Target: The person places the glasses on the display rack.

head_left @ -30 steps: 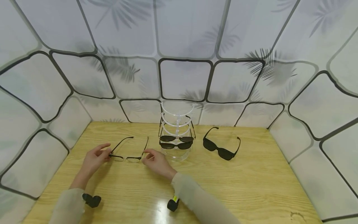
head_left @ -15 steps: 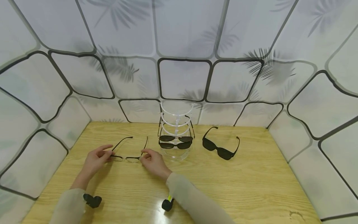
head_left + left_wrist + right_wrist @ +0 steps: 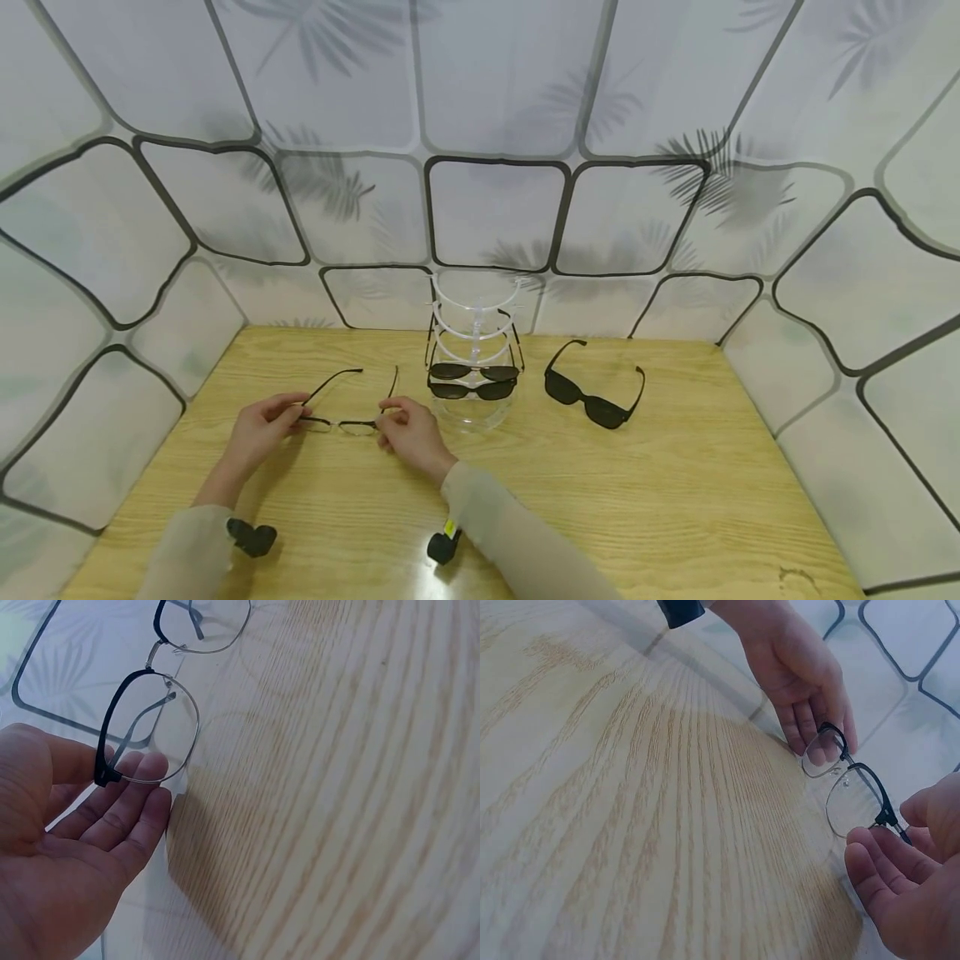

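Observation:
A pair of eyeglasses (image 3: pixel 358 423) with a dark browline, thin metal lower rims and unfolded temples is at the left of the table, lenses toward me. My left hand (image 3: pixel 258 429) pinches its left hinge corner; in the left wrist view several fingers of that hand (image 3: pixel 82 840) spread behind and below the lens. At the opposite corner my right hand (image 3: pixel 415 437) grips the frame where the temple begins. From the right wrist side, thumb and fingers of this hand (image 3: pixel 919 877) close around the hinge of the eyeglasses (image 3: pixel 879 791), the left hand (image 3: pixel 799 682) beyond.
A clear tiered display stand (image 3: pixel 476 333) stands at the back centre, with aviator sunglasses (image 3: pixel 453 372) above dark sunglasses (image 3: pixel 495 390) on its lower tiers. Black sunglasses (image 3: pixel 585 402) lie unfolded to its right. Patterned curtain walls (image 3: pixel 495 212) enclose the wooden table (image 3: pixel 600 500).
The left hand has shifted slightly right along the frame corner. The right hand has moved a little left, its fingers now closer on the other corner. The eyeglasses have barely moved.

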